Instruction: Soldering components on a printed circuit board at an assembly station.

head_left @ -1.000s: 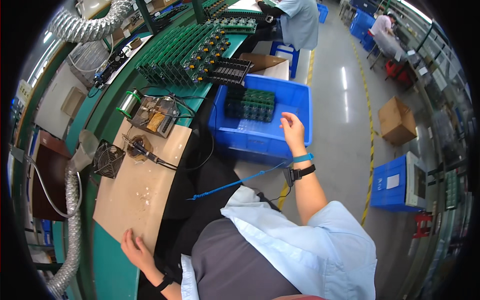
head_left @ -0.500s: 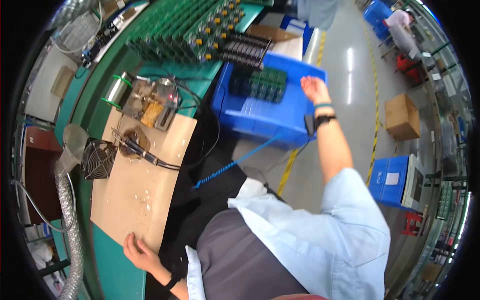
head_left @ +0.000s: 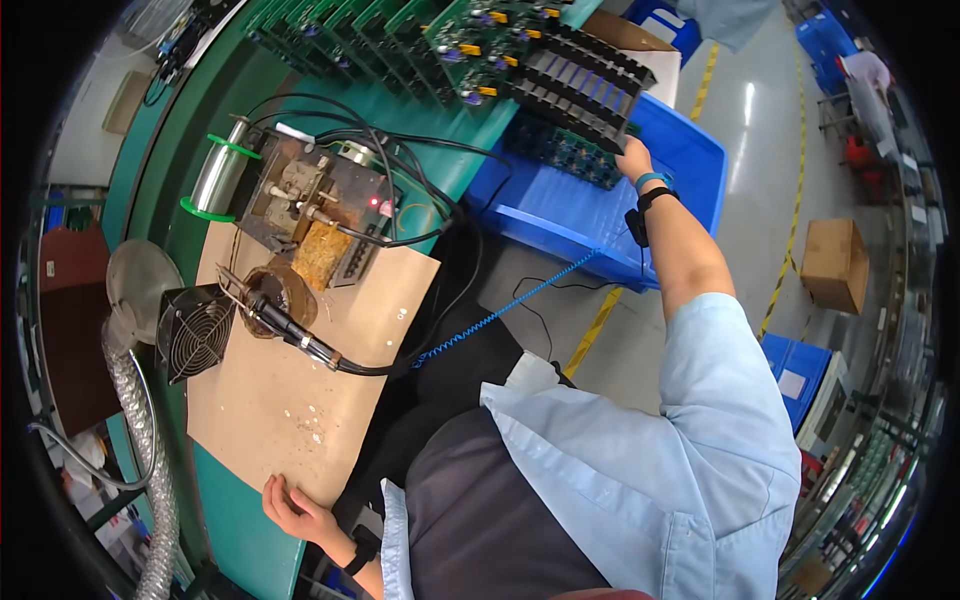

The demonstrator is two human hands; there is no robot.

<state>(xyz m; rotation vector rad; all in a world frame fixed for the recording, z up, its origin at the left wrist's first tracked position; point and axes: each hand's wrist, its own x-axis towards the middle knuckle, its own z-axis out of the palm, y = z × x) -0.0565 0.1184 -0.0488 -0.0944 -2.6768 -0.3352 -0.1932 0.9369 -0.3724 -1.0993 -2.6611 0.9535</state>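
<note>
My right hand [head_left: 633, 162] reaches over the blue bin [head_left: 545, 232] at the right of the bench. Its fingers are closed at the near right corner of a black slotted rack [head_left: 585, 85], which juts past the bench edge over the bin. Fingertips are partly hidden there. Green circuit boards [head_left: 575, 155] lie in the bin below the rack. My left hand [head_left: 297, 510] rests with fingers loosely apart on the near edge of the brown work sheet [head_left: 270, 410], holding nothing.
Upright green circuit boards [head_left: 400, 50] line the back of the bench. A soldering iron [head_left: 285, 320] sits in its holder beside a solder spool [head_left: 220, 178] and a small fan [head_left: 195, 332]. A blue coiled cord [head_left: 510, 307] stretches toward the bin. A cardboard box [head_left: 835, 265] stands on the floor.
My right hand has gone from open above the bin's right side to closed at the rack's corner. The view has shifted and come closer. My left hand stays at the sheet's edge.
</note>
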